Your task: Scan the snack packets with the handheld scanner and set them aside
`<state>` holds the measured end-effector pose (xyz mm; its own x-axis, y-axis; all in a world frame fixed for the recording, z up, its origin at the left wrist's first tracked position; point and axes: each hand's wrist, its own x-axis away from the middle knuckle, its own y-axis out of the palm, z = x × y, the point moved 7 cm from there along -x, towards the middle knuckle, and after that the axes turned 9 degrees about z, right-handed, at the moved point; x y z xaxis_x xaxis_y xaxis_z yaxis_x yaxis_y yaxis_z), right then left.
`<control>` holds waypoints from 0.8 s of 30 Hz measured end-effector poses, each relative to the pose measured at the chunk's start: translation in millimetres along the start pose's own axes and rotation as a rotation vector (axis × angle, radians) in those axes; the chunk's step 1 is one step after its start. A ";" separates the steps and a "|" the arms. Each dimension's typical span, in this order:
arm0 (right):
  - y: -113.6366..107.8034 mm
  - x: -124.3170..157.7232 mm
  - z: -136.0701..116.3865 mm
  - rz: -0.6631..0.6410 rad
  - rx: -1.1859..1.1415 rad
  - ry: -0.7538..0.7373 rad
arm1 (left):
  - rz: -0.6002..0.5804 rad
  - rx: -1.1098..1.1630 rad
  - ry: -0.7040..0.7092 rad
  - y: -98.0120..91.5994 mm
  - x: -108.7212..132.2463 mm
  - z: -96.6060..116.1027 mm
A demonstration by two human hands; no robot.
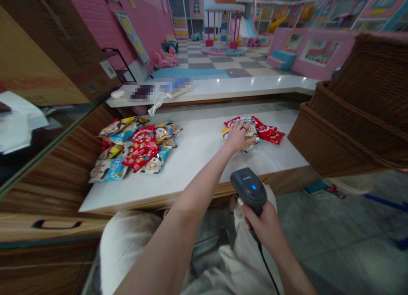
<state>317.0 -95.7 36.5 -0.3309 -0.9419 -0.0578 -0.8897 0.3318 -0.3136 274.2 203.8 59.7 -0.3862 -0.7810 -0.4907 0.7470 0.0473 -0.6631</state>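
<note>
My left hand (237,135) reaches across the white counter (197,159) and lies on a small pile of snack packets (267,133), red and light-coloured, at the counter's right end. Its fingers curl over a packet there. My right hand (264,225) is low, in front of the counter edge above my lap, closed round the handle of a black barcode scanner (249,186) with a blue light on top. The scanner's cable trails down past my wrist. A bigger pile of snack packets (135,148), red, blue and yellow, lies on the counter's left part.
Stacked brown wicker baskets (353,116) stand at the counter's right end. A wooden drawer unit (47,201) and a cardboard box (54,44) are on the left. A higher white ledge (223,89) runs behind the counter, with a playground area beyond.
</note>
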 end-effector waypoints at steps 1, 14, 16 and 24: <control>1.3 0.2 -1.5 -0.004 -0.019 0.017 | 0.038 0.022 0.023 -8.0 6.1 0.7; 61.6 24.9 0.3 -0.164 -0.088 0.019 | 0.405 -0.211 -0.213 -202.7 214.2 -77.4; 69.3 28.8 -5.5 -0.196 -0.103 0.022 | 0.470 -0.300 -0.278 -242.4 226.9 -97.1; 82.8 33.7 -20.0 -0.214 -0.079 -0.015 | 0.427 -0.415 -0.467 -303.9 216.3 -149.2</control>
<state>225.9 -98.8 27.5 -0.1281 -0.9917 -0.0123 -0.9612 0.1272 -0.2449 -117.1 113.4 70.7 0.2298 -0.8203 -0.5238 0.4791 0.5638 -0.6727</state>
